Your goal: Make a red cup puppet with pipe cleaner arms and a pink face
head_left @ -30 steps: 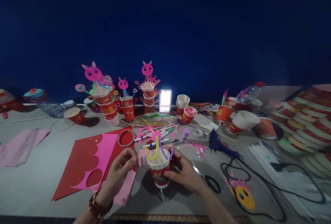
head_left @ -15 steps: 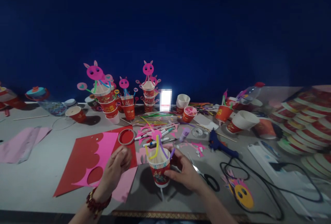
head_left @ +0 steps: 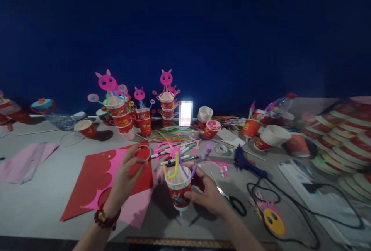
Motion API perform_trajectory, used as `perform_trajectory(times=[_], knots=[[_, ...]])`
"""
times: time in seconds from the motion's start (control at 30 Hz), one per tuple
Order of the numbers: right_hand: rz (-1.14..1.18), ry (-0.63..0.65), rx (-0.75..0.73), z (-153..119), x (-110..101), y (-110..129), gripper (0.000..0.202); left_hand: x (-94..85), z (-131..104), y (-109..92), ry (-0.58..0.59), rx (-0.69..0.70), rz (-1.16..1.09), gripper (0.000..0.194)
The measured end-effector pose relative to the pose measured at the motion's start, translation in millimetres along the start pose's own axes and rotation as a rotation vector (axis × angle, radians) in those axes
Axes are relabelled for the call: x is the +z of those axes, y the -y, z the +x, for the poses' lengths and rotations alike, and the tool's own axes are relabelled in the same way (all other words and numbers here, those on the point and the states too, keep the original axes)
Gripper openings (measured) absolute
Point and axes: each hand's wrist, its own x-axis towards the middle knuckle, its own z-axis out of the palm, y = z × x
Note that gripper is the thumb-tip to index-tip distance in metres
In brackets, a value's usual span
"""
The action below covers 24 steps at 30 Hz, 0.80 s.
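Observation:
My right hand grips a red paper cup with a white rim, thumb on its near side. Bent yellow and purple pipe cleaners or straws stick out of it, and a pale stick points down from its bottom. My left hand is over the red and pink paper, fingers apart, at the near side of a roll of clear tape. The fingertips overlap the roll's edge; whether they touch it I cannot tell. A pink paper piece shows just behind the cup.
Red card lies under cut pink paper at left. Markers and scraps are behind the cup. Scissors, a blue glue gun with its black cord and a yellow paper face lie at right. Decorated cup figures stand at the back.
My left hand has opened from a closed fist, its fingers now extending over the tape roll. My right hand and the cup have stayed in place.

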Motion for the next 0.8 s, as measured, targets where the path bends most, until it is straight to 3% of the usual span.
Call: perform_trajectory(times=[0.13,0.2,0.3,0.43,0.6,0.8], knots=[[0.006,0.013,0.006,0.6,2.7,2.4,0.069,4.9,2.1,-16.3,-0.015,0.040,-0.049,0.011],[-0.003,0.012,0.017,1.2,4.8,3.3,0.070,10.7,3.5,-28.1,0.051,0.063,-0.056,0.021],[-0.016,0.014,0.034,2.1,8.1,3.1,0.073,21.5,7.4,-46.8,0.197,0.076,-0.086,0.014],[-0.042,0.007,0.045,2.4,11.0,2.0,0.078,36.1,12.9,-65.3,0.260,0.123,-0.098,0.012],[-0.049,0.004,0.025,2.5,12.3,4.5,0.076,45.8,15.3,-72.1,0.266,0.182,-0.065,0.009],[-0.041,-0.022,0.020,2.1,11.9,3.7,0.077,44.9,17.3,-71.6,0.246,0.188,-0.090,0.010]])
